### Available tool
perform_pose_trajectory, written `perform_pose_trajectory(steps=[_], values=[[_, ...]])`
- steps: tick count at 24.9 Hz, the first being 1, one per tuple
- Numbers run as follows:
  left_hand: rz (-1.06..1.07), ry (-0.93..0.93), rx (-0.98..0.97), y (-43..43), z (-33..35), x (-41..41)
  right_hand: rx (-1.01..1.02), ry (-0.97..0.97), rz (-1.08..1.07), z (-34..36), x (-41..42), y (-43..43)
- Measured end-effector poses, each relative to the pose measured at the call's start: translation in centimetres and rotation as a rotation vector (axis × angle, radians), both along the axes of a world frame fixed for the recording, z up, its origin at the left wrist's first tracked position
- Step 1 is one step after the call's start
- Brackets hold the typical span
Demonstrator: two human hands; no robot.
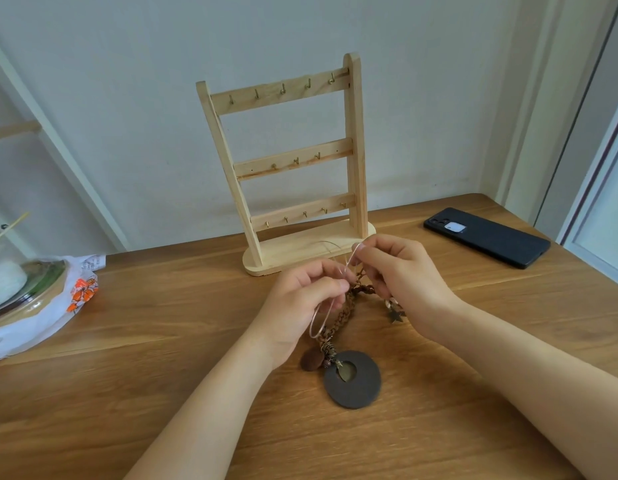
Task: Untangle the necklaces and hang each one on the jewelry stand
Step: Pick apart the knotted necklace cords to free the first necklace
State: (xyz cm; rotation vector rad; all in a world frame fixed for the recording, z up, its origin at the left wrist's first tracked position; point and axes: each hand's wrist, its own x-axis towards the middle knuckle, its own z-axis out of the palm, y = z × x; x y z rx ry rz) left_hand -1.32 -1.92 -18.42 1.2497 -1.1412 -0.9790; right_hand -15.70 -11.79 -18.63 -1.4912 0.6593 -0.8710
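A wooden jewelry stand (290,168) with three hook bars stands at the back of the table; nothing hangs on its hooks. In front of it lies a tangle of necklaces: a brown braided cord (345,311) with a dark ring pendant (352,379), and a thin pale wire necklace (323,315) looped through it. My left hand (300,303) pinches the thin necklace near the tangle. A strand of the same thin necklace is pinched and raised by my right hand (397,271). A small star charm (395,317) dangles below my right hand.
A black phone (487,237) lies on the wooden table (162,358) at the right rear. At the left edge sits a plastic bag with an orange print (80,292) over a lidded bowl (23,289). A wall stands close behind the stand.
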Motion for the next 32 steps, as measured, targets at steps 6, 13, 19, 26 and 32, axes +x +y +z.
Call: perform_pose_trajectory(steps=[6, 13, 19, 26, 32], values=[[-0.021, 0.077, 0.042, -0.2, 0.4, 0.1, 0.424, -0.207, 0.225, -0.1, 0.4, 0.1], [0.022, 0.541, 0.011, -0.6, 0.4, 0.5, 0.322, -0.109, 0.273, 0.3, 0.0, 0.1], [0.217, 0.852, -0.014, -0.2, 1.2, 1.6, 0.272, 0.003, 0.350, 0.5, -0.1, 0.2], [0.185, 0.846, -0.133, 0.5, 1.6, 3.3, 0.124, 0.087, 0.281, 0.9, -0.9, -0.8], [0.655, 0.297, -0.078, 0.4, 1.2, 4.4, -0.265, 0.299, 0.141, 0.3, -0.6, -0.9]])
